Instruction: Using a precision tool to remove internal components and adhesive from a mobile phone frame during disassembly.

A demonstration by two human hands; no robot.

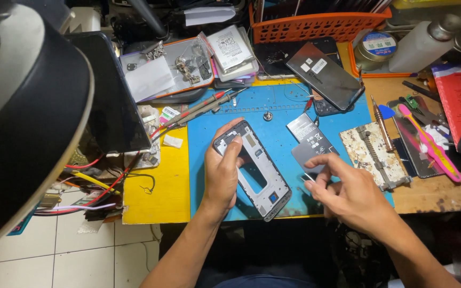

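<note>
Left hand (222, 173) grips phone frame (260, 173) near blue mat's (284, 106) front edge.

An empty grey phone frame (260, 178) lies tilted on the blue mat (284, 114), beside a flat battery (310, 140).

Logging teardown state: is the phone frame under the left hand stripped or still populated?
Stripped. The phone frame under the left hand shows open cutouts with the blue mat visible through; the battery lies apart.
</note>
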